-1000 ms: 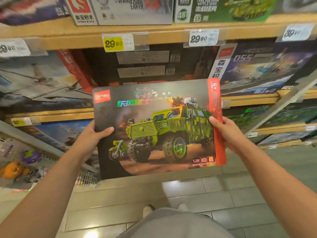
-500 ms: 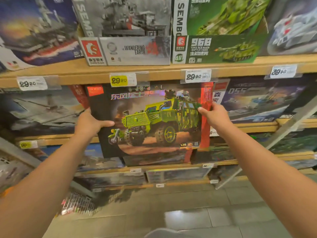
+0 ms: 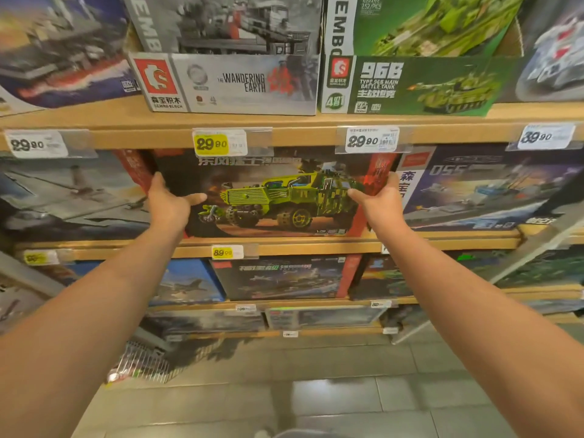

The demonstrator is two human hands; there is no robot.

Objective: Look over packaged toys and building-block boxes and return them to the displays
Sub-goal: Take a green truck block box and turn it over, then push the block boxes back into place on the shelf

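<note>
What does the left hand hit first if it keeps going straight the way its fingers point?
The left hand points up and into the shelf; first contact looks like the dark cardboard box with the green armoured truck that its thumb already lies on. Depth is unclear.

Toy aisle of a shop: wooden shelves (image 3: 284,134) stacked with building-block boxes (image 3: 227,83), clip-on price tags (image 3: 211,143) (29.90, 39.90) along edges.
</note>
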